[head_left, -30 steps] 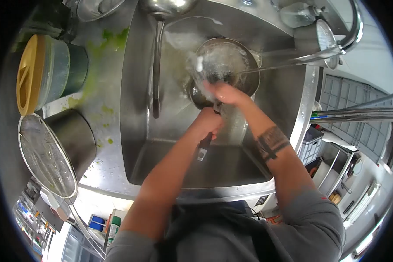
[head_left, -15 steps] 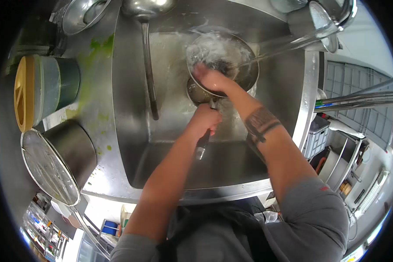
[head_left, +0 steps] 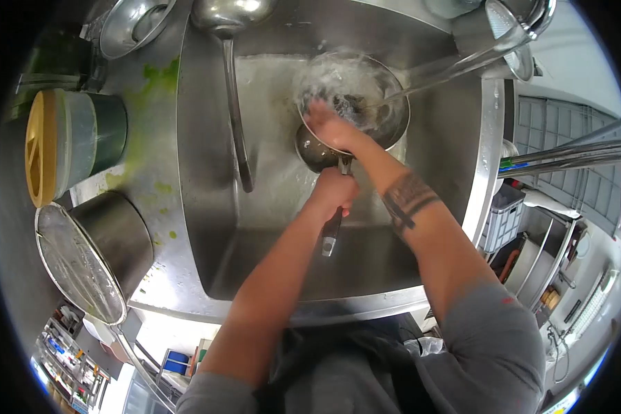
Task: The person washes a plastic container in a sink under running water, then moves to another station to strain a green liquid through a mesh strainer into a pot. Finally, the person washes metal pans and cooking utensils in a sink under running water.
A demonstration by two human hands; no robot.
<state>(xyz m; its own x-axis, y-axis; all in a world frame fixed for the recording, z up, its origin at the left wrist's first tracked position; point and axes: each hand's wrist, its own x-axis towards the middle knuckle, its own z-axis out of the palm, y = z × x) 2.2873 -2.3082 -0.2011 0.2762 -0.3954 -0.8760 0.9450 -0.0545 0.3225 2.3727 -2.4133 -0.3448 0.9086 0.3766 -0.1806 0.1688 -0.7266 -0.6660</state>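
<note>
A frying pan (head_left: 393, 127) lies tilted in the sink, with water running into it and splashing. My left hand (head_left: 336, 190) is wrapped round the pan's dark handle (head_left: 330, 238). Inside the pan near its left rim is my right hand (head_left: 330, 128), its fingers stretched out over the wet surface and partly blurred. A dark patch shows in the churning water beside the fingertips; I cannot make out what it is. Partly under the pan sits a small round dark vessel (head_left: 313, 153) with bits of foam or food in it.
Water streams from a metal spout (head_left: 462, 67) at upper right. A large ladle (head_left: 236, 117) rests along the sink's (head_left: 217, 259) left side. On the green-stained left counter stand a yellow-lidded container (head_left: 43, 148), a metal pot (head_left: 121, 224) with a mesh strainer (head_left: 79, 265), and a metal bowl (head_left: 127, 31).
My left hand and the pan handle have shifted slightly right and down, turning the handle more upright. My right hand has moved a little within the pan and is less blurred.
</note>
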